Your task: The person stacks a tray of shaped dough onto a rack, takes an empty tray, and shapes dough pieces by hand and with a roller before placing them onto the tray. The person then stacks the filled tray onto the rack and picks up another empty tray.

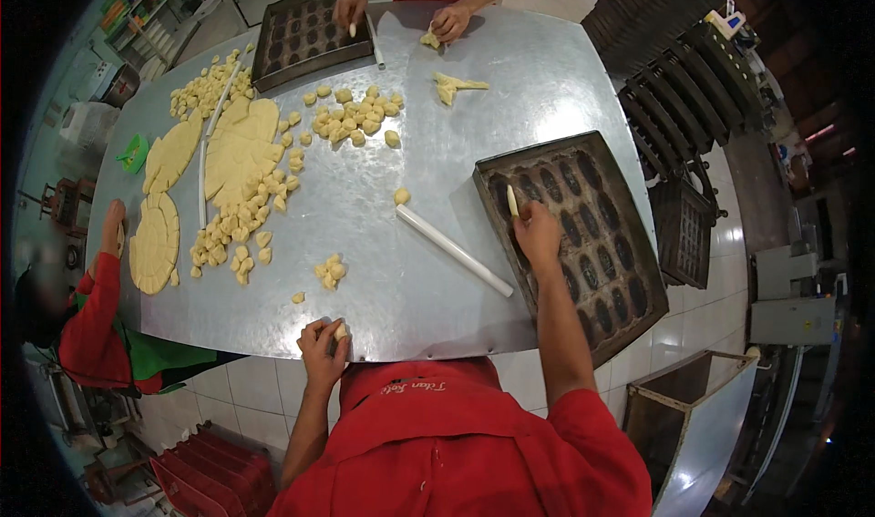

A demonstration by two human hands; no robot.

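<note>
Right hand point(538, 235) holds dough stick point(512, 201) over tray point(629, 321); left hand point(324, 346) seemingly grips dough.

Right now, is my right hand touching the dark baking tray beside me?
Touching. The head view shows the right hand resting on the dark mould tray, fingers holding a pale dough stick over its cavities.

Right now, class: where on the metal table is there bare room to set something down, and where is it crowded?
Bare metal lies between the white rod and the table's near edge, and on the far right beyond the near mould tray. The left side is crowded with dough sheets and cut dough pieces; more pieces fill the far middle.
</note>
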